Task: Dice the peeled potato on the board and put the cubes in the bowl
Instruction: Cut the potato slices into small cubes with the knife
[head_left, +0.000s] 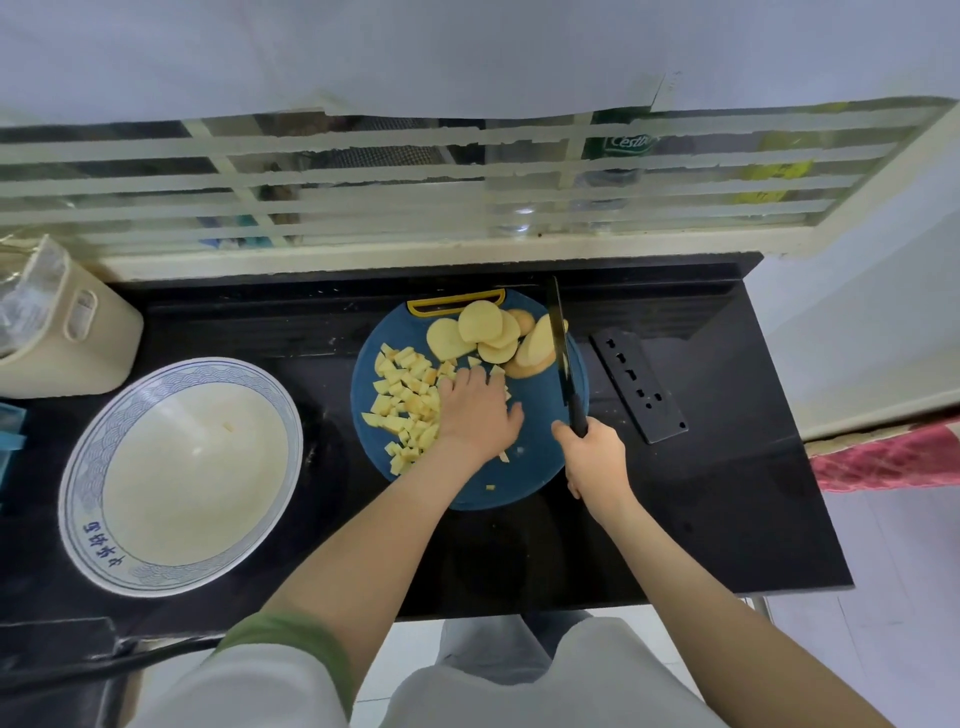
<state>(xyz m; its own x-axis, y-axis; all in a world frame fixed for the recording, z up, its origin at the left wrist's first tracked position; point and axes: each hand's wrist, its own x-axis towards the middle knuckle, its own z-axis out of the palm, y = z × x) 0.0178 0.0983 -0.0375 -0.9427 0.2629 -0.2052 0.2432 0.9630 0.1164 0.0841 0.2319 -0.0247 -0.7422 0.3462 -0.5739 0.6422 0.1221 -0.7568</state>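
Note:
A round blue cutting board (524, 478) lies on the black counter. On its left side sits a heap of pale yellow potato cubes (402, 402). Several round potato slices (480, 330) and a larger uncut piece (535, 348) lie at its far side. My left hand (475, 415) rests flat on the board, fingers against the right edge of the cube heap. In my right hand (595, 457) I grip the handle of a black knife (561, 348), whose blade points away from me beside the uncut piece. A wide white bowl with a blue rim (182, 475) stands left of the board, holding one small cube.
A black knife sheath (639, 387) lies right of the board. A beige container (67, 332) stands at the far left. A barred window frame (415, 192) runs behind the counter. The counter's front edge is close to my body.

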